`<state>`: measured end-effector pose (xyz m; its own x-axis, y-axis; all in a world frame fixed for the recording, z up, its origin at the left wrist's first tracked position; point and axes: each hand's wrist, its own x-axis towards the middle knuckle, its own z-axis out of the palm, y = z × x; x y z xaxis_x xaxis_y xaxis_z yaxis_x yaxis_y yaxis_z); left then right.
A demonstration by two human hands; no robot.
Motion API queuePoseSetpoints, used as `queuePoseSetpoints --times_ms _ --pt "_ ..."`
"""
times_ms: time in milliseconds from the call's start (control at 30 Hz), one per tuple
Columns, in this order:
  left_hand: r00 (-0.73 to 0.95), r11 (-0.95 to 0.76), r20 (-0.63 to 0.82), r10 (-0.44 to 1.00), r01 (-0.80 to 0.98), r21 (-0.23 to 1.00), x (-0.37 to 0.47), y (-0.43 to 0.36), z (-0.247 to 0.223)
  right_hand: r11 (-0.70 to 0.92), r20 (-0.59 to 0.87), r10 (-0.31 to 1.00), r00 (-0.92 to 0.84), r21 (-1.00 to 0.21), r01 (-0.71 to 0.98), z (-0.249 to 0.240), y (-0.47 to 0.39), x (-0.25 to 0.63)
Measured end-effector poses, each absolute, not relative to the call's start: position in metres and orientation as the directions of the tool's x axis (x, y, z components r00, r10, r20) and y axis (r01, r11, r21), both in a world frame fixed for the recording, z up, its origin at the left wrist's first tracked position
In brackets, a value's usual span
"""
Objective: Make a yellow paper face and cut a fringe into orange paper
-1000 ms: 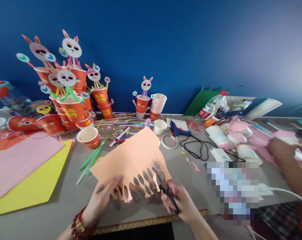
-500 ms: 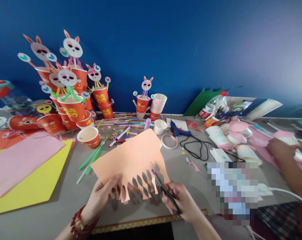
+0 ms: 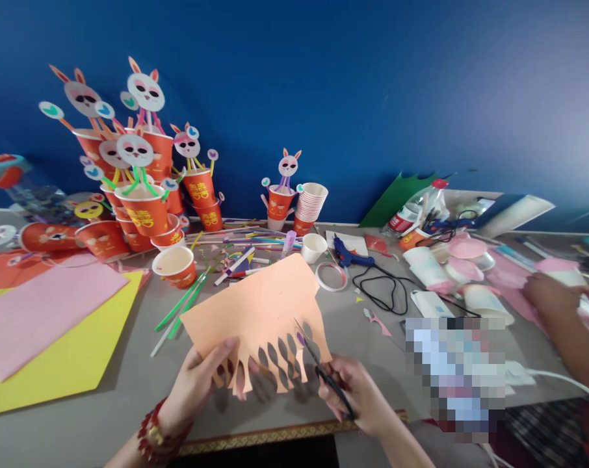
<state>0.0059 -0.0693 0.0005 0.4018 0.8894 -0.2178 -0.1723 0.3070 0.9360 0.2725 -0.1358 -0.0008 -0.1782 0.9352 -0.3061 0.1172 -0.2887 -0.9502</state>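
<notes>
A sheet of orange paper is held up over the table, its lower edge cut into several wavy strips with gaps between them. My left hand pinches its lower left part, thumb on top and fingers beneath. In my right hand is a pair of scissors with dark handles. Their blades lie at the paper's right part, beside the cut-outs, pointing up and left. The fingers in the handle loops are partly hidden.
Red paper cups with rabbit faces stand at the left, above pink paper and yellow paper. Behind the orange sheet lie a glue gun and a tape roll. At the right is another person's arm.
The whole view has shifted very slightly. The orange paper, both hands and the scissors keep nearly the same places relative to one another.
</notes>
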Motion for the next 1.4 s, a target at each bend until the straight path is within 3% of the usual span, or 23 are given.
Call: queuePoseSetpoints --times_ms 633,1400 --pt "0.363 0.314 -0.234 0.902 -0.178 0.933 0.008 -0.068 0.008 -0.336 -0.361 0.916 -0.178 -0.929 0.152 0.007 -0.134 0.276" --pt "0.464 0.337 -0.209 0.861 -0.213 0.917 0.003 -0.063 0.002 -0.361 -0.43 0.876 -0.22 -0.885 0.294 0.005 -0.135 0.296"
